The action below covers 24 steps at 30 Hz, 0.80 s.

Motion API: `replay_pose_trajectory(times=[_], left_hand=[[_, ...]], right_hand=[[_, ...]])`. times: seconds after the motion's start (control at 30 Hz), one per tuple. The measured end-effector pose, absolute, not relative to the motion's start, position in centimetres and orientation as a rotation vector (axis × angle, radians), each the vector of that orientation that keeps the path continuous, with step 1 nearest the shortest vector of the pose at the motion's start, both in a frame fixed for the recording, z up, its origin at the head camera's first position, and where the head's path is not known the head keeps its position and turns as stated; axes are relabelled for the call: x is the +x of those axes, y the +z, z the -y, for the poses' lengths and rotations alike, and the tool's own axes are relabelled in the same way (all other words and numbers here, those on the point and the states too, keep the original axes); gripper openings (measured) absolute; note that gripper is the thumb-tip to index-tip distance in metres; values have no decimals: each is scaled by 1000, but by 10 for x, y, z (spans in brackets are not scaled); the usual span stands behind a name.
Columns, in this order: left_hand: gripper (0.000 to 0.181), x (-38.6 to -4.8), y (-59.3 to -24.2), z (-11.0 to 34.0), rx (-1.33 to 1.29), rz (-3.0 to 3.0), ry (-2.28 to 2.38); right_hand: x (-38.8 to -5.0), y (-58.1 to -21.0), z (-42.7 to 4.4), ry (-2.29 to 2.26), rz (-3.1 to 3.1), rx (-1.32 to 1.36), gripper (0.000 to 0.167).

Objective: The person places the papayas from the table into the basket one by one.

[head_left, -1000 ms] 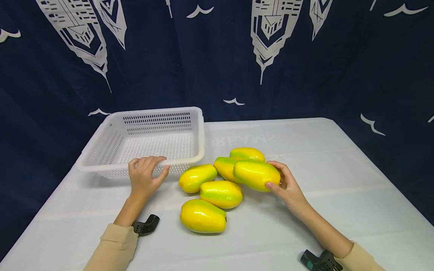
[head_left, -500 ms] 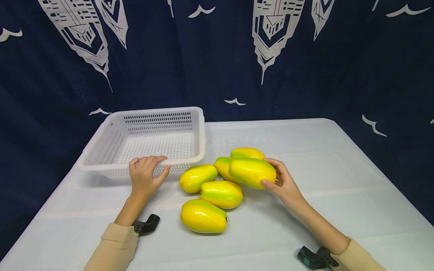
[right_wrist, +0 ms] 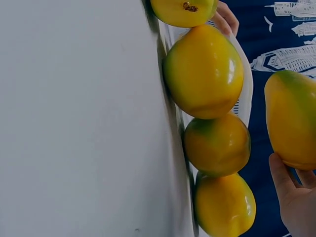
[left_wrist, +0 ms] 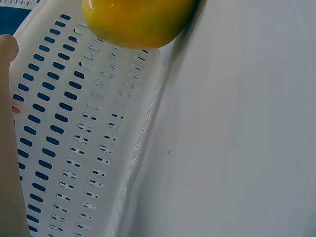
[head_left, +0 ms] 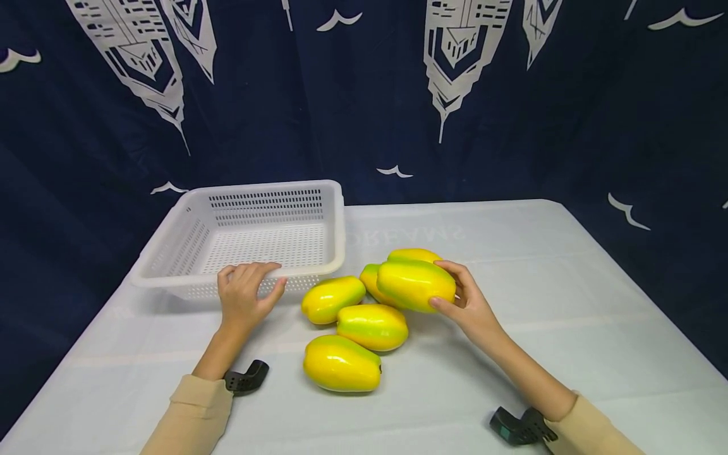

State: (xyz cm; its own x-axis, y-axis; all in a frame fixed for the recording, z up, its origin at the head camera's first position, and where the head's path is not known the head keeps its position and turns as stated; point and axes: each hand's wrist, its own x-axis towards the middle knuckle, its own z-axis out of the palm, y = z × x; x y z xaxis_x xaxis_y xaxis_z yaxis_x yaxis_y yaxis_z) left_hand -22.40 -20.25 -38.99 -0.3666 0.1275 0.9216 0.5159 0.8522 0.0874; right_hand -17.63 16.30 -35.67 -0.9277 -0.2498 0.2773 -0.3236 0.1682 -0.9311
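Note:
My right hand [head_left: 474, 313] holds a glossy yellow-green papaya [head_left: 415, 285] by its right end, thumb in front and fingers behind. In the right wrist view this papaya [right_wrist: 295, 121] is off the table, apart from the row of others. Behind it in the head view, two papayas are partly hidden, a back one [head_left: 415, 254] and one to the left [head_left: 371, 278]. Three more papayas [head_left: 372, 327] lie nearer me. My left hand [head_left: 244, 297] grips the near rim of a white perforated basket [head_left: 153, 275], thumb outside.
The basket's floor [head_left: 267, 243] shows bare. One papaya [head_left: 332, 299] lies close to the basket's near right corner. A white cloth [head_left: 569, 303] covers the table, and a dark blue printed curtain [head_left: 352, 95] hangs behind its far edge.
My right hand has carried the papaya left and slightly up, so it covers more of the papayas behind it. The left hand and the basket stay in place.

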Motion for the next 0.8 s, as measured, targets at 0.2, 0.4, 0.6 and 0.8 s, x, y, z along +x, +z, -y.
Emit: replay_pose_trajectory(times=[0.2, 0.4, 0.6, 0.8], left_hand=[[34, -224, -390, 202, -479, 1920, -440], [33, -224, -389, 202, -483, 1911, -438], [34, -224, -389, 202, -479, 1911, -439], [34, -224, -390, 202, -482, 1911, -441]], right_hand=[[-179, -353, -160, 1915, 2341, 581, 55], [-182, -349, -156, 1913, 2336, 607, 54], [-186, -345, -151, 1909, 2335, 620, 55], [-191, -342, -145, 1894, 2363, 605, 57]])
